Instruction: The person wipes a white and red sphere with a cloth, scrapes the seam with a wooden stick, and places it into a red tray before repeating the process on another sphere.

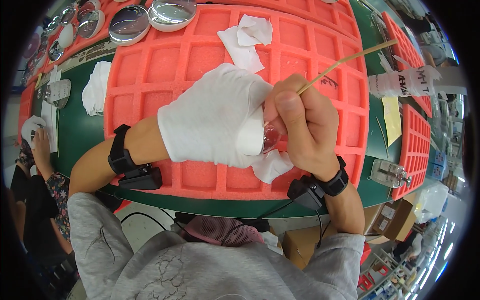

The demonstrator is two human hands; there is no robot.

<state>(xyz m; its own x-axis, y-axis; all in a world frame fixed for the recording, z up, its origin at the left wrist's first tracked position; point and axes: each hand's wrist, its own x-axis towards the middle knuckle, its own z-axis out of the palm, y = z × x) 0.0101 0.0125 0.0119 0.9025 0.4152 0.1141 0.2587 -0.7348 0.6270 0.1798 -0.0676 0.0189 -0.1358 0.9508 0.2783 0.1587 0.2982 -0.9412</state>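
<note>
My left hand, in a white glove, is closed around a small round piece with a white side and a clear, glassy face turned to the right. Bare, my right hand pinches a thin wooden stick between thumb and fingers. The stick's long end sticks out to the upper right; its lower end is at the glassy face, mostly hidden by my fingers. Both hands meet above a red foam tray with square pockets. A crumpled white wipe lies just below the held piece.
More white wipes lie on the tray's far part. Shiny domed pieces with white sides stand at the far left. On the right are a glass bottle, a yellow paper and a wrapped roll. A co-worker's hand shows at left.
</note>
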